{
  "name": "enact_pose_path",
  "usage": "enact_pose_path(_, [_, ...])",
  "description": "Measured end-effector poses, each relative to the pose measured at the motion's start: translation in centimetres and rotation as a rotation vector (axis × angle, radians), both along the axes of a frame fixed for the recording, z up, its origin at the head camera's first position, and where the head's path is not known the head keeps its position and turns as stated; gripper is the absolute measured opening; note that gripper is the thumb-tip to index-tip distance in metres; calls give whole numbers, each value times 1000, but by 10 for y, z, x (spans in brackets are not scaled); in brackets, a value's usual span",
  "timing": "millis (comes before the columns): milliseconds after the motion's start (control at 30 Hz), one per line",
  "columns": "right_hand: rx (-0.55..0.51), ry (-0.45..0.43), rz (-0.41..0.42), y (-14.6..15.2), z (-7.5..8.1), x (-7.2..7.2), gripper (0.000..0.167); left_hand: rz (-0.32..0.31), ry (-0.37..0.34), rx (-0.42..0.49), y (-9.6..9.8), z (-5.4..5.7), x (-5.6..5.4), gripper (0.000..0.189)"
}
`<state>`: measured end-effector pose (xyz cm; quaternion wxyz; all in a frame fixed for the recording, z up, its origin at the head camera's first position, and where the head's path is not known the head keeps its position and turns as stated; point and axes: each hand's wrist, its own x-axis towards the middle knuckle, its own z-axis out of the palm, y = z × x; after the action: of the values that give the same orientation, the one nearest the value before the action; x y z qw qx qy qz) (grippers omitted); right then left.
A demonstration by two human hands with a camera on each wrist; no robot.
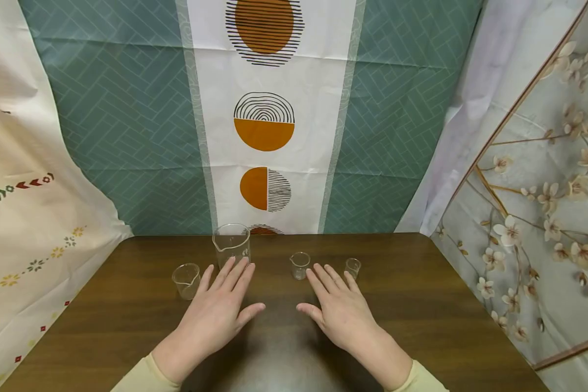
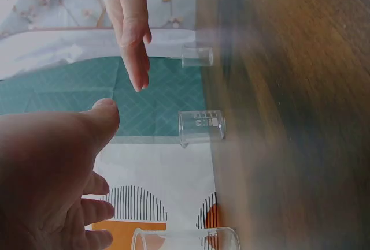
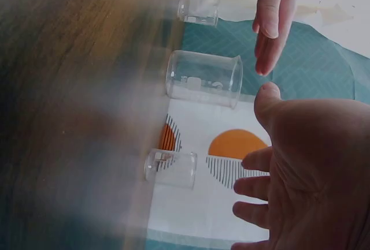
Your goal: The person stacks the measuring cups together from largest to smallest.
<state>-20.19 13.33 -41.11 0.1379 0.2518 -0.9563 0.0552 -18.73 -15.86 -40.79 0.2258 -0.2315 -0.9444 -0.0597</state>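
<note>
Both hands hover palm down above the table with fingers stretched forward, holding nothing. My left hand is nearest the large glass beaker, and its fingertips overlap that beaker's lower part in the head view. Left of these fingers stands a medium glass beaker with a spout. My right hand has its fingers just in front of a small beaker and the smallest beaker, whose base the fingers partly hide. In the right wrist view the large beaker stands upright with white markings.
The brown wooden table reaches back to a green and white patterned curtain. A cream cloth hangs at the left, and a flower-patterned cloth at the right.
</note>
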Motion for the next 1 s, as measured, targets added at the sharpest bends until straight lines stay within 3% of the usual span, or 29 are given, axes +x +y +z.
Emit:
enact_pose_path(267, [6,-9,8,-1,-2,-3,79,19,28,-4,-4,2,-8,85])
enact_pose_path(533, [12,30,23,-2,2,-8,77,55,23,-7,-11,8,-24,82])
enact_pose_path(1000, [-15,-22,18,-4,4,-18,77,110,20,-4,-23,10,-47,79])
